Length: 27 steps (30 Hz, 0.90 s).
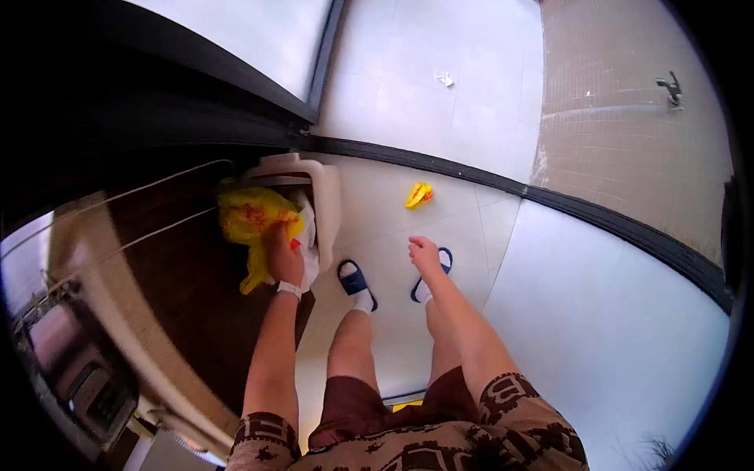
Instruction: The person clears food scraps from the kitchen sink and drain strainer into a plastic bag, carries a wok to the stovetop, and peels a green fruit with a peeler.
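My left hand [284, 255], with a white band at the wrist, is closed on a yellow plastic bag [255, 213] printed in red. The bag is bunched up and hangs over the side of a pale bin [327, 200]. White plastic [309, 239] shows at the bin's opening beside my hand. My right hand [424, 255] hovers over the floor by my slipper, fingers curled in, with nothing visible in it. A crumpled yellow and red piece [419, 195] lies on the tiles ahead of it.
My feet are in blue slippers [356, 276] on pale floor tiles. A dark door track [440, 163] crosses the floor ahead. Past it lie a white scrap [445, 79] and a wall tap [671, 90]. Dark wooden furniture [181, 298] stands at the left, with thin white cords above it.
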Each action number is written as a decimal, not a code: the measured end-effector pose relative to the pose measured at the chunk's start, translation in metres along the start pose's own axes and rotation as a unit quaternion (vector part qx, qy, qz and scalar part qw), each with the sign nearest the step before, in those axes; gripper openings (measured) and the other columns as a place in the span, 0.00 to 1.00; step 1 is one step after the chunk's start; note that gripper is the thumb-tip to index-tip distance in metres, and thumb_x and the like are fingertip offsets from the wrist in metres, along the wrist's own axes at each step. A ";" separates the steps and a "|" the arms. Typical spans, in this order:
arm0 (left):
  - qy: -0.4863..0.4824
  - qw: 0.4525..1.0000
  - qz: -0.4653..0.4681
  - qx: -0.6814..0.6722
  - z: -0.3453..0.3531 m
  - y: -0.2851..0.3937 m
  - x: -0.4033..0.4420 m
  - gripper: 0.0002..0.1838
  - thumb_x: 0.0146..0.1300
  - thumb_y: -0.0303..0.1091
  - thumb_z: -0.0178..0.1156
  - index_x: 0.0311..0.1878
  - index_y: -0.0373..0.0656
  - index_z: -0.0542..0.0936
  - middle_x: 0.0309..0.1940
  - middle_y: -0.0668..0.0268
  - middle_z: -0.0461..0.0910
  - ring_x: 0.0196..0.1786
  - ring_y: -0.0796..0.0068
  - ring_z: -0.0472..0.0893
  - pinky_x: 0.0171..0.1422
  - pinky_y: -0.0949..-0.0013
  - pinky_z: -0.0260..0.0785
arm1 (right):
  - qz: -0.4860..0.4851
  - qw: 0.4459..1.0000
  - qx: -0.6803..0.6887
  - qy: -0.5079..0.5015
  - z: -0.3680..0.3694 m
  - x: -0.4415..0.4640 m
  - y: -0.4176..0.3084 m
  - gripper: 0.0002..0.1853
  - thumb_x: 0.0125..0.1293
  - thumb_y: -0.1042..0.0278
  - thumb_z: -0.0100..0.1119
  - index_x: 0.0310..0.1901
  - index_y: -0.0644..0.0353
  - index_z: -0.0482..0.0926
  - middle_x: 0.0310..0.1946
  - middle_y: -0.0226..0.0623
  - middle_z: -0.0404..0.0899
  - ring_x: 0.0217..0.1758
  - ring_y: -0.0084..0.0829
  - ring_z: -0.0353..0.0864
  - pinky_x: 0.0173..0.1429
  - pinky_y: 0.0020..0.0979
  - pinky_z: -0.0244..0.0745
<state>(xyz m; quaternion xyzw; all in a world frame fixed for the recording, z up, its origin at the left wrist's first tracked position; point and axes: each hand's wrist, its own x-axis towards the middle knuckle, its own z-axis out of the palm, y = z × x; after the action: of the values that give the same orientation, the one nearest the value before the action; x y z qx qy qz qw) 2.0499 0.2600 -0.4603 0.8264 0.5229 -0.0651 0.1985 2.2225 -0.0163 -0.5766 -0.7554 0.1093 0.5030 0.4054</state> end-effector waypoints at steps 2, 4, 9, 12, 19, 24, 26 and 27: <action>-0.012 0.996 0.051 0.075 0.037 0.007 0.032 0.22 0.63 0.28 0.57 0.61 0.40 0.71 0.59 0.49 0.73 0.59 0.48 0.73 0.63 0.53 0.66 | -0.078 0.985 -0.143 0.065 -0.015 0.049 0.029 0.17 0.62 0.65 0.58 0.52 0.58 0.80 0.37 0.44 0.84 0.42 0.37 0.83 0.50 0.35 0.78; -0.060 0.996 0.018 0.063 0.069 0.006 0.062 0.19 0.64 0.30 0.56 0.58 0.39 0.73 0.56 0.48 0.75 0.56 0.47 0.75 0.61 0.52 0.68 | -0.081 0.978 -0.181 0.060 -0.020 0.088 0.039 0.18 0.62 0.63 0.59 0.53 0.57 0.80 0.41 0.46 0.83 0.47 0.41 0.82 0.54 0.38 0.75; -0.145 0.982 0.041 0.117 0.146 -0.046 0.108 0.21 0.68 0.45 0.53 0.57 0.40 0.74 0.50 0.51 0.80 0.50 0.51 0.80 0.54 0.57 0.73 | -0.070 0.960 -0.269 0.042 -0.007 0.192 0.067 0.26 0.58 0.57 0.62 0.59 0.52 0.76 0.55 0.51 0.76 0.60 0.47 0.74 0.64 0.41 0.68; -0.057 0.993 0.100 0.036 0.158 -0.054 0.103 0.22 0.68 0.45 0.53 0.57 0.40 0.74 0.50 0.51 0.80 0.50 0.52 0.81 0.53 0.57 0.74 | 0.017 0.973 -0.220 0.072 0.013 0.215 0.048 0.28 0.58 0.64 0.64 0.62 0.55 0.74 0.62 0.52 0.72 0.64 0.43 0.72 0.64 0.37 0.68; -0.149 0.988 -0.030 -0.039 0.114 -0.013 0.098 0.22 0.67 0.46 0.53 0.59 0.43 0.74 0.55 0.50 0.78 0.55 0.49 0.78 0.58 0.56 0.71 | 0.107 0.992 0.070 0.020 0.021 0.231 0.037 0.31 0.60 0.66 0.63 0.65 0.63 0.69 0.60 0.43 0.73 0.64 0.34 0.68 0.69 0.35 0.57; -0.190 0.971 -0.003 -0.144 0.071 0.004 0.089 0.23 0.66 0.42 0.53 0.61 0.42 0.72 0.54 0.49 0.78 0.56 0.47 0.77 0.60 0.56 0.70 | -0.030 0.991 0.123 0.042 -0.003 0.156 0.007 0.23 0.60 0.70 0.65 0.55 0.69 0.75 0.49 0.38 0.79 0.54 0.29 0.75 0.60 0.29 0.67; -0.192 0.967 0.010 -0.165 0.048 0.001 0.074 0.24 0.64 0.38 0.56 0.62 0.43 0.71 0.54 0.48 0.78 0.56 0.47 0.77 0.60 0.56 0.69 | -0.066 0.981 0.156 0.095 -0.015 0.119 -0.010 0.17 0.58 0.75 0.66 0.48 0.70 0.77 0.41 0.36 0.81 0.48 0.26 0.78 0.54 0.26 0.72; -0.143 0.982 0.054 -0.115 0.037 0.002 0.064 0.25 0.61 0.33 0.58 0.62 0.42 0.71 0.54 0.47 0.77 0.56 0.46 0.76 0.61 0.56 0.68 | -0.058 0.975 0.189 0.100 -0.022 0.100 -0.021 0.13 0.57 0.77 0.66 0.44 0.70 0.78 0.37 0.35 0.81 0.45 0.24 0.79 0.51 0.23 0.74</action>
<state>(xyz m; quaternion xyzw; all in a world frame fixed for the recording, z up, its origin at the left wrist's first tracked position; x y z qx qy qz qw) 2.0838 0.2987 -0.5143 0.8073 0.4477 -0.1112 0.3679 2.2966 0.0053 -0.6474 -0.7168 0.1983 0.3708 0.5562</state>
